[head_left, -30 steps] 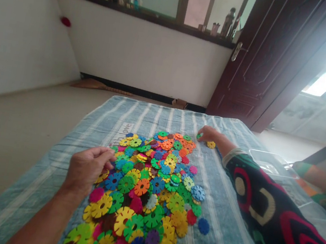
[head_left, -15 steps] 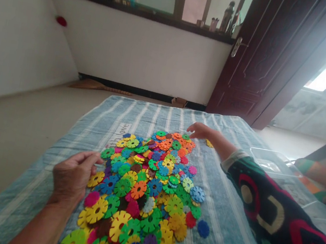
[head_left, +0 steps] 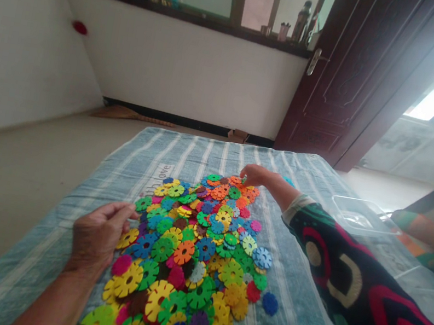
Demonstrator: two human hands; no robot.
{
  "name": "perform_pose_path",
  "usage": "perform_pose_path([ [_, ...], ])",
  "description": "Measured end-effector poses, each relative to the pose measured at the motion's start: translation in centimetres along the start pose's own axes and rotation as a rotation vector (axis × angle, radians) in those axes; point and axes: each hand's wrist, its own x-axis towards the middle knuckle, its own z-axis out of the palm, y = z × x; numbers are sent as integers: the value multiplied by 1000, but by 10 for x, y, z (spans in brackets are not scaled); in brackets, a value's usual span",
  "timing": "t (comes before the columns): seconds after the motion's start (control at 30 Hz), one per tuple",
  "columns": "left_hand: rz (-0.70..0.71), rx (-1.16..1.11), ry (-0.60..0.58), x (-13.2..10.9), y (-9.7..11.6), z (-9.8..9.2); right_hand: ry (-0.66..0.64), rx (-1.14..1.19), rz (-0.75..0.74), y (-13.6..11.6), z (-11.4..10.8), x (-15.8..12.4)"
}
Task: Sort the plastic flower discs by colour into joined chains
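Note:
A long pile of notched plastic discs (head_left: 184, 251) in many colours covers the middle of the striped cloth (head_left: 80, 206). My left hand (head_left: 99, 231) rests at the pile's left edge, thumb and fingers pressed together beside a green disc (head_left: 143, 204); what they hold, if anything, is too small to make out. At the far end of the pile, my right hand (head_left: 255, 175) reaches over the orange discs (head_left: 221, 191), its bent fingertips at a small green disc (head_left: 244, 180). Whether that disc is gripped is unclear.
Clear plastic boxes (head_left: 352, 213) stand at the right edge of the cloth, near another person's arm (head_left: 418, 226). A dark red door (head_left: 336, 94) is behind. A broom (head_left: 125, 113) lies on the floor by the far wall.
My right hand has moved left, onto the green disc at the far end of the pile. A blue piece now shows behind my right forearm. My left hand has barely moved.

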Motion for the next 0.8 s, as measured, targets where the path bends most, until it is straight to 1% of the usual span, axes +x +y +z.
perform_pose_path([
  [0.1,-4,4,7,2,-3,0,34,-2,-13,0,-1,-2],
  [0.17,-2,9,8,3,-5,0,71,5,-5,6,-3,-2],
  [0.3,13,4,-3,3,-5,1,143,17,71,35,-7,-4],
  [0.4,4,-1,-3,1,-3,2,150,13,129,56,-4,-8],
  [0.47,0,6,-1,0,-1,3,137,11,145,63,0,-10],
  [0.57,1,18,-5,0,-1,4,113,19,120,60,5,-12],
  [0.7,-10,7,-15,1,-2,4,69,13,58,47,6,-8],
  [0.8,-13,3,-21,1,-2,4,42,-4,41,40,7,-4],
])
